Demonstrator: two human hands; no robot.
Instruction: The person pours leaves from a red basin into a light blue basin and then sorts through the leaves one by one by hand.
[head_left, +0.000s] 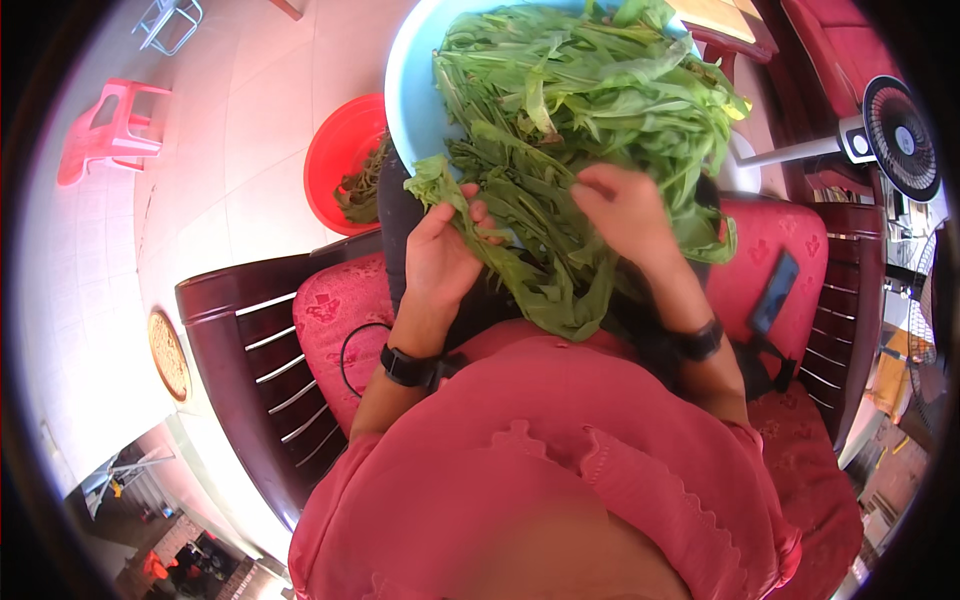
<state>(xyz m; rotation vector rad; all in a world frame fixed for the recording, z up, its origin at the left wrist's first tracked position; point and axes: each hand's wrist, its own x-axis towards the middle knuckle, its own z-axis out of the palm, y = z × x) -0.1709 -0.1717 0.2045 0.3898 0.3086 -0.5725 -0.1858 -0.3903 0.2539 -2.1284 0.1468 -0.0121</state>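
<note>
My left hand (450, 247) grips a leafy green stalk (476, 229), its leaves hanging down toward my lap. Over the greens, my right hand (626, 214) has its fingers curled and is slightly blurred. Whether anything is between those fingertips is hard to see. A large heap of long leafy greens (577, 97) fills a light blue basin (403, 90) at my knees. Some leaves spill over the basin's near and right sides, and a few look yellowed. Darker greens (517, 180) lie between my two hands.
A red basin (322, 165) holding limp leaf scraps (364, 187) stands on the floor at left. A phone (775, 292) lies on the red cushion (750, 232) of the wooden bench. Farther out are a pink plastic stool (116, 127) and a fan (900, 139).
</note>
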